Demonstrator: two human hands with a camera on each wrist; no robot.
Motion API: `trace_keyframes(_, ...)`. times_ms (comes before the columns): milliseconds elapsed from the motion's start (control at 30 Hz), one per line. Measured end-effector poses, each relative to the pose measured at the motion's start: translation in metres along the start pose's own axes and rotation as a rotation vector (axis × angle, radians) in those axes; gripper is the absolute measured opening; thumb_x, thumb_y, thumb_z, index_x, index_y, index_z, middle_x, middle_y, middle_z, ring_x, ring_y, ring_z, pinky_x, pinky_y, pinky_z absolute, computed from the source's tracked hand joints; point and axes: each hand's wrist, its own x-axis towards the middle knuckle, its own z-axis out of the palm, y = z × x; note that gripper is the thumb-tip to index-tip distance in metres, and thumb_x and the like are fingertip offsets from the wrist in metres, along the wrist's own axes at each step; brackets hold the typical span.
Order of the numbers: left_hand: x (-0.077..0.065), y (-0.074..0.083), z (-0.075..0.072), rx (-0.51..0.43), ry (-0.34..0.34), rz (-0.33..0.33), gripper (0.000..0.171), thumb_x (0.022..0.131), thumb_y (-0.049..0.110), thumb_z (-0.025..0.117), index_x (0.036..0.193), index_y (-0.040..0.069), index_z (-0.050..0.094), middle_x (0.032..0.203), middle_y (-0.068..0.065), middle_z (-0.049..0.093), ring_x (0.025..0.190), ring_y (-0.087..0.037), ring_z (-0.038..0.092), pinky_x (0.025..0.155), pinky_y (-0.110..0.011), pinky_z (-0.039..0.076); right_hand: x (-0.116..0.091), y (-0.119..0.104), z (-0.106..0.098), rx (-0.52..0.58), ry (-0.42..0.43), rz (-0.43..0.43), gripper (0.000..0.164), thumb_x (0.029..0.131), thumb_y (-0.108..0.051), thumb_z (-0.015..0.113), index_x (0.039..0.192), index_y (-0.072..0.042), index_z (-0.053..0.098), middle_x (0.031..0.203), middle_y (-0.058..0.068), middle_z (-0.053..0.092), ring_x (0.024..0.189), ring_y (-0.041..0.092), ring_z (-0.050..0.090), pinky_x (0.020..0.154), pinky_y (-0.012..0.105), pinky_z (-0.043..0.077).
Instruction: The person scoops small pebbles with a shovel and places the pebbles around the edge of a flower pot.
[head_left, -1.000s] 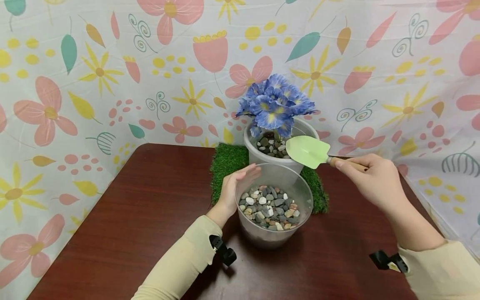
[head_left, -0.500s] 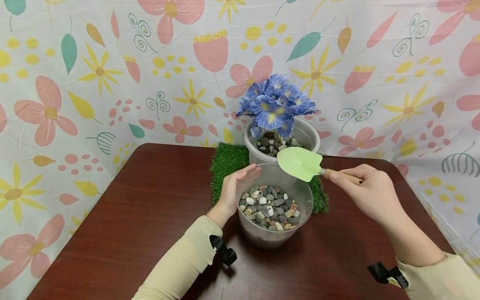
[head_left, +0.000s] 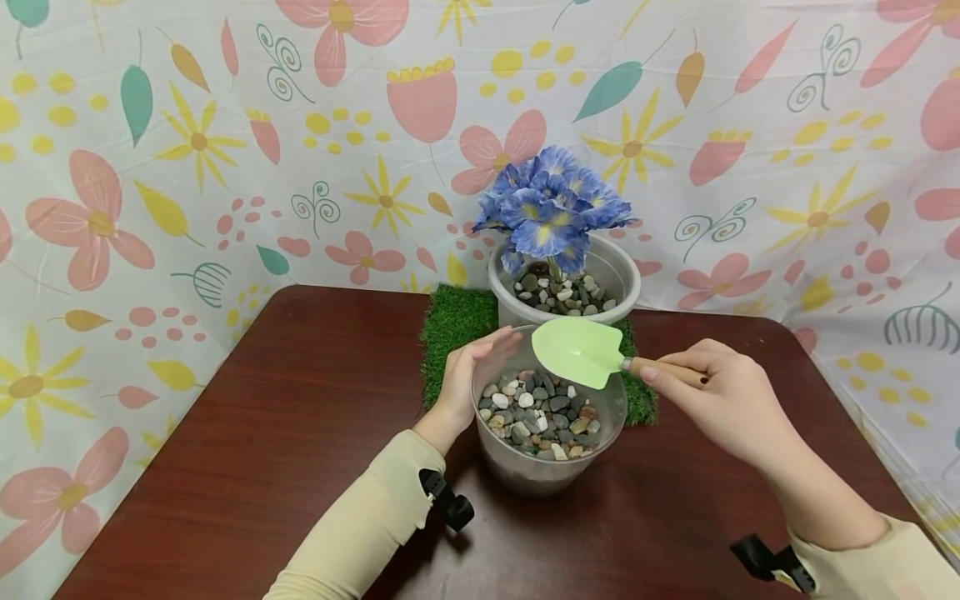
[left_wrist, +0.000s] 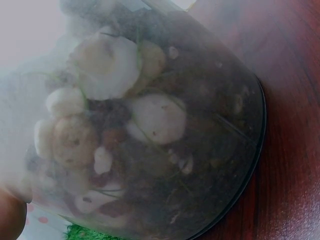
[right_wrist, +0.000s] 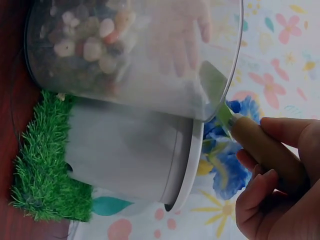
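My right hand grips the wooden handle of a light green trowel. The trowel's blade hangs over the far rim of a clear plastic tub, and no stones show on it. Pebbles in grey, white and tan lie in the tub. With straight fingers, my left hand rests against the tub's left side. In the right wrist view, curled fingers hold the handle, and the blade reaches past the tub's edge. Close up, the left wrist view has the tub wall with stones and dark matter behind it.
Behind the tub stands a white pot holding blue flowers and pebbles. It sits on a green artificial grass mat. The dark wooden table ends at a flower-printed cloth.
My right hand has brought the trowel from the white pot's rim leftward and nearer, over the clear tub. More pebbles in the pot are visible. The left hand has stayed put.
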Motion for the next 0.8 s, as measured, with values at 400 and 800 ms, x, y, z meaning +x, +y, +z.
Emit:
trace_keyframes(400,-0.001,0.001,0.000,0.025,0.005,-0.021,0.049,0.091,0.013,0.034,0.133,-0.007,0.049,0.130,-0.026,0.053,0.127,-0.034,0.050,0.113,-0.039,0.036,0.009,-0.017,0.005,-0.120,-0.069,-0.149,0.019,0.084,-0.036,0.069,0.090,-0.022,0.079,0.073,-0.009,0.059,0.064,0.001,0.040,0.052,0.021,0.036)
trace_keyframes(800,-0.001,0.001,0.001,0.022,0.008,-0.028,0.049,0.092,0.014,0.035,0.134,-0.006,0.049,0.130,-0.025,0.055,0.125,-0.037,0.051,0.112,-0.042,0.038,0.016,-0.037,0.010,-0.240,-0.162,-0.103,0.020,0.084,-0.037,0.068,0.069,-0.024,0.072,0.068,-0.005,0.049,0.063,0.009,0.040,0.048,0.023,0.034)
